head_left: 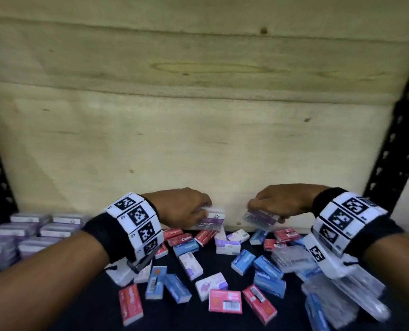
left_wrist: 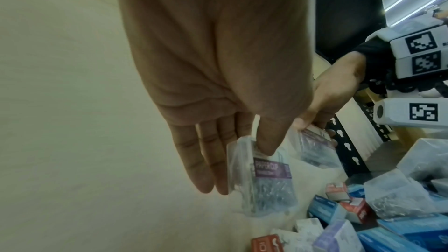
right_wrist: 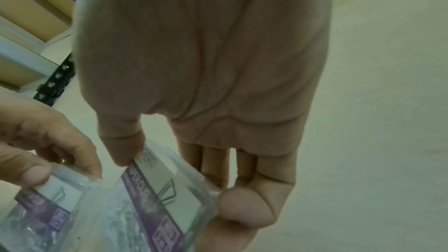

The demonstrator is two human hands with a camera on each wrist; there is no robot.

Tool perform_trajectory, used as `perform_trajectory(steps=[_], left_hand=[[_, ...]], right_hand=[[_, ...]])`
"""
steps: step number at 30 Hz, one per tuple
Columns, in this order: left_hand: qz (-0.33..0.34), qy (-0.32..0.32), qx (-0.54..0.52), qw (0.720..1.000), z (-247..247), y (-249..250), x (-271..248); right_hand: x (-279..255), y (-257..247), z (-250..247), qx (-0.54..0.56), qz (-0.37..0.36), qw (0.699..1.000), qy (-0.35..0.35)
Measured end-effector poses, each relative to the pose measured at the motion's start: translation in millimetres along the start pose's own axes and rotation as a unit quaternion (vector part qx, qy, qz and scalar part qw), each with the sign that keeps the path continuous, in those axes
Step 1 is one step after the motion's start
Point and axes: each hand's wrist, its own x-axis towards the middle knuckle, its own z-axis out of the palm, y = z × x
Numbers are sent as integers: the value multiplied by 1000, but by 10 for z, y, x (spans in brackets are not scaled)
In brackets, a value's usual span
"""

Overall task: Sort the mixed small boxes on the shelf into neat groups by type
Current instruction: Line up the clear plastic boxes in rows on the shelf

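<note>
My left hand [head_left: 186, 209] pinches a clear paper clip box [head_left: 210, 219] with a purple and white label, raised above the pile near the back board. In the left wrist view this clear box [left_wrist: 264, 181] hangs between thumb and fingers. My right hand [head_left: 277, 201] grips a second clear paper clip box [head_left: 261, 218] at the same height; in the right wrist view that box [right_wrist: 160, 198] sits between thumb and fingers. Below them, red, blue and white-purple small boxes [head_left: 220, 273] lie mixed on the dark shelf [head_left: 91, 302].
Neat rows of purple-labelled clear boxes [head_left: 29, 232] stand at the left. A loose heap of clear boxes [head_left: 342, 290] lies at the right. A wooden back board [head_left: 198, 115] closes the rear, and black perforated uprights [head_left: 399, 139] flank it.
</note>
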Motion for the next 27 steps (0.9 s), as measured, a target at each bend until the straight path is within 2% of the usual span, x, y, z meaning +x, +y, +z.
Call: perform_trajectory(steps=[7,14,20,27], left_hand=[[-72,3,-2,997,-129,-400,-689],[-164,-13,-16,986,-88,-889,-1511],[-251,-51,-33,966,-9,-1277,-2222],[-308,-109,-38,944,154,-1542,-2692]], right_hand=[[72,-627,-11,-75,-86,993,17],[221,-1476,99,-90,-151,984,7],[417,-2249,351,-104,-223,969,-30],[498,-2892,680,-137,-276,949,-69]])
